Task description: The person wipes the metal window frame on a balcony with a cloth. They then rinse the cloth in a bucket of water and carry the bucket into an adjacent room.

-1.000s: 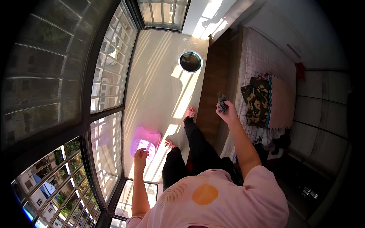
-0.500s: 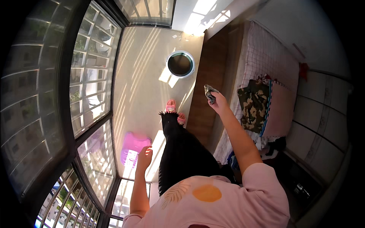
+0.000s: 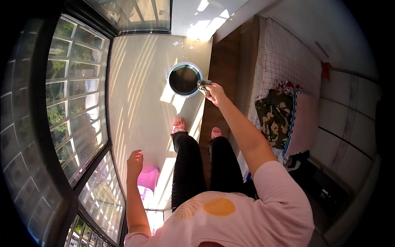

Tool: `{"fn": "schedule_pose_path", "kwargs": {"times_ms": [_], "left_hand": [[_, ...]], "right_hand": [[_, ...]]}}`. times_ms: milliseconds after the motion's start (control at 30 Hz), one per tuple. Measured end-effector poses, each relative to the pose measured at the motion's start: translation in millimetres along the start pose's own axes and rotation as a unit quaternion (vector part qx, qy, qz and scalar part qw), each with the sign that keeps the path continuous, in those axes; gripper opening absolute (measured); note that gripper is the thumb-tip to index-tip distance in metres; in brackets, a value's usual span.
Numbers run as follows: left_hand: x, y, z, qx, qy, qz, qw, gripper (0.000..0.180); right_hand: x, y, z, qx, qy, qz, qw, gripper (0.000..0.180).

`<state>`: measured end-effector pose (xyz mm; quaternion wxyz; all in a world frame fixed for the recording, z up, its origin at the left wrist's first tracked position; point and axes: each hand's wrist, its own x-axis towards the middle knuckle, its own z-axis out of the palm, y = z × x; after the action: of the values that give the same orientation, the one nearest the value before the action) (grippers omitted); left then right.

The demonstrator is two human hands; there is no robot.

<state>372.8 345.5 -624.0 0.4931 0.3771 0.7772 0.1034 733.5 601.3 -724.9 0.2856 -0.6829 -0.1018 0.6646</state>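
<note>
My right hand [image 3: 214, 93], arm stretched forward, is closed on a small crumpled grey-green cloth [image 3: 203, 85]. In this view the cloth overlaps the right rim of a round light-blue bucket [image 3: 185, 96]; whether the two touch I cannot tell. Dark liquid shows inside the bucket, which stands on the pale floor. Low at my left side hangs my left hand [image 3: 135, 159], its fingers loosely bent and slightly apart, with nothing in them. Nearest to it is a pink-purple plastic stool [image 3: 148, 177], partly covered by my arm.
Barred windows [image 3: 78, 94] run along the left. The pale floor [image 3: 140, 90] meets a brown wooden strip [image 3: 224, 70] at an edge between my feet. A bed with a checked sheet [image 3: 273, 53] lies right, bearing a camouflage cloth [image 3: 273, 119] and a pink foam mat [image 3: 304, 123]. Small scraps [image 3: 176, 43] lie beyond the bucket.
My right hand has moved forward and left with the cloth, up to the bucket's rim. My feet have come apart, one now on the brown strip. My left hand has swung outward.
</note>
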Motion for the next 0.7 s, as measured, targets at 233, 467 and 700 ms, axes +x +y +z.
{"fn": "schedule_pose_path", "kwargs": {"times_ms": [233,467,700], "left_hand": [[122.7,-29.1,-24.7,0.069,0.036,0.049,0.996,0.024],[162.4,-22.8,89.9,0.105,0.409,0.176,0.889,0.019],[78.6,-38.9,273.7,0.086,0.293,-0.054,0.951,0.024]], "right_hand": [[129.8,19.7,2.0,-0.188,-0.072,0.001,0.979,0.044],[213.2,52.6,-130.7,-0.184,-0.254,-0.044,0.949,0.027],[203.5,26.2,-398.9,-0.204,-0.113,-0.063,0.97,0.013]]}}
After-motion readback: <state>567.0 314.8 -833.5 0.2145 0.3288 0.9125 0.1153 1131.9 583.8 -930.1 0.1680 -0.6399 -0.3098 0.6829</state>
